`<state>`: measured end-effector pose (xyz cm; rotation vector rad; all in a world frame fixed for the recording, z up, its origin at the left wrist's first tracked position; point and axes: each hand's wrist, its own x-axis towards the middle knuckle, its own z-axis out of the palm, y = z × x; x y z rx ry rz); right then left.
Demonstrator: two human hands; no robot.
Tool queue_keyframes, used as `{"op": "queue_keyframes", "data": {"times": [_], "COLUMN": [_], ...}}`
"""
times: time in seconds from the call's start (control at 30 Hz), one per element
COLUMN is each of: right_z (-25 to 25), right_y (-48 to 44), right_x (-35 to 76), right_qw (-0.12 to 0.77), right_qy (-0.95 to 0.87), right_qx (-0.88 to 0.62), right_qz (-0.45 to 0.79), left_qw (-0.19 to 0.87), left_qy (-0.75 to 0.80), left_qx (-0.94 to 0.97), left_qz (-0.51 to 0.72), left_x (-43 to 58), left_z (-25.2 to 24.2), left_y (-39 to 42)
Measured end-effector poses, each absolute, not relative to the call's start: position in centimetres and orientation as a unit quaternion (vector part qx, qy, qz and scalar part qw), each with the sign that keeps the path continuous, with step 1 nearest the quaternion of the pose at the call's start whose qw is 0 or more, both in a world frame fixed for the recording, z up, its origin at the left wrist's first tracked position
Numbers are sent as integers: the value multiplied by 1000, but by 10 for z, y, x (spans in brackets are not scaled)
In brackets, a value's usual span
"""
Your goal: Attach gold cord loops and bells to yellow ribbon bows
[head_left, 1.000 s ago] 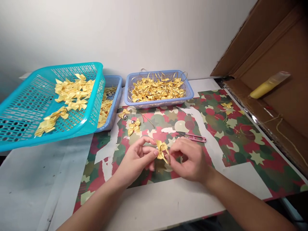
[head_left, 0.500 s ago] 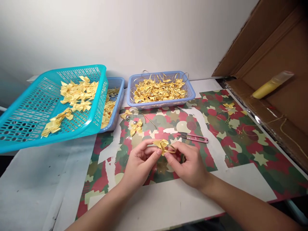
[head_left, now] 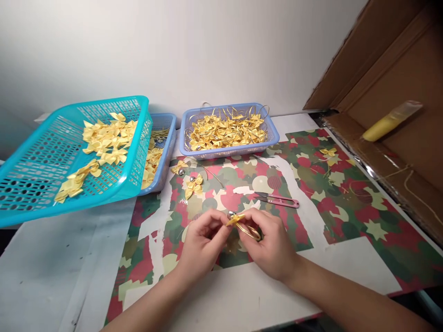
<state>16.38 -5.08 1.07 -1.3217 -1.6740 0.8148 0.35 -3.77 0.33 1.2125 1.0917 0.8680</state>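
Note:
Between my two hands is a yellow ribbon bow with a small silver bell at its far side and a loop of gold cord hanging toward me. My left hand pinches the bow's left side with thumb and forefinger. On the other side my right hand is closed on the bow and its cord. Beyond my hands lie a bow with a bell, another bow beside a bell, and a thin gold cord. Pink-handled thread snips rest just past my right hand.
A turquoise basket of bows stands tilted at the left, over a blue basket of bows and cords. Another blue basket holds bows with cord loops. Cardboard with a yellow tube borders the right. One bow lies there.
The bow has been turned between my fingers: its face showed before, and now it is seen edge-on with the bell at the far side and the cord loop toward me.

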Motion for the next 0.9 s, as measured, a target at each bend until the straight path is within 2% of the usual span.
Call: {"op": "queue_keyframes", "data": {"times": [0.17,0.4,0.47,0.53,0.7,0.8,0.9], "right_z": [7,12,20,30,58,60,49], "right_y": [-42,-18,2,32,110,117,92], "right_x": [171,190,196,203,212,207,195], "right_qw": [371,413,412,388,400,411,394], "right_qy": [-590,-552,-565,-604,-642,-655,-700], "right_qx": [-548,-588,-600,-614,-614,-613,-578], "right_qz": [463,423,389,328,226,159,144], "left_qw": [454,132,80,68,88,88,87], "left_qy": [504,557,573,585,586,593,606], "left_qx": [646,762,767,766,769,763,748], "left_qz": [351,303,279,259,239,243,256], "left_x": [2,-25,-34,-39,-40,-40,-42], "left_z": [-1,1,-2,-6,-10,-9,-8], "left_y": [-36,-3,6,11,11,11,14]}}
